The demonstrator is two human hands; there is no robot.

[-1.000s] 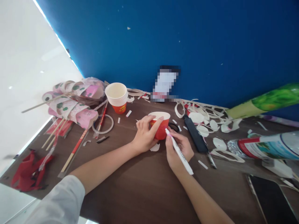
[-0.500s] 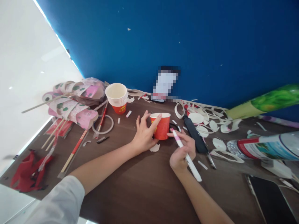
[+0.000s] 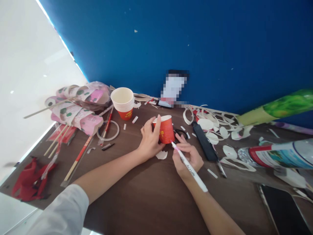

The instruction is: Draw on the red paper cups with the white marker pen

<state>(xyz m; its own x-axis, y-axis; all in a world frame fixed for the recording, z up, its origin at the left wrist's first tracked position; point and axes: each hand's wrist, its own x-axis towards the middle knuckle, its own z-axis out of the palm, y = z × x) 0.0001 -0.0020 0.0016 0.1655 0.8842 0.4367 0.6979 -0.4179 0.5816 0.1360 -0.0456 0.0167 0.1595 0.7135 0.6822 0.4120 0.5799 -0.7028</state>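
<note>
My left hand (image 3: pixel 150 140) grips a red paper cup (image 3: pixel 166 130) with yellow print, its thumb and fingers around the left side. The cup tilts a little to the left, white rim up. In my right hand (image 3: pixel 188 156) is a white marker (image 3: pixel 192 171) with a pink band, lettered along its barrel. Its tip meets the cup's lower right edge, or comes very close to it. A white paper scrap (image 3: pixel 161 155) lies on the table just below the cup. Black scissor handles (image 3: pixel 181 133) show partly behind the cup and my right hand.
A stack of paper cups (image 3: pixel 122 102) stands at the back left, near pink spotted paper crafts (image 3: pixel 80 120) on sticks. White paper offcuts (image 3: pixel 205 124), a black box cutter (image 3: pixel 205 142), a water bottle (image 3: pixel 276 153) and a dark phone (image 3: pixel 283 209) lie to the right. A blue panel (image 3: pixel 156 42) rises behind.
The cup has been turned and tilted left, bringing more yellow print into view. My right hand has shifted slightly left, and the marker's tip has come to the cup's lower edge.
</note>
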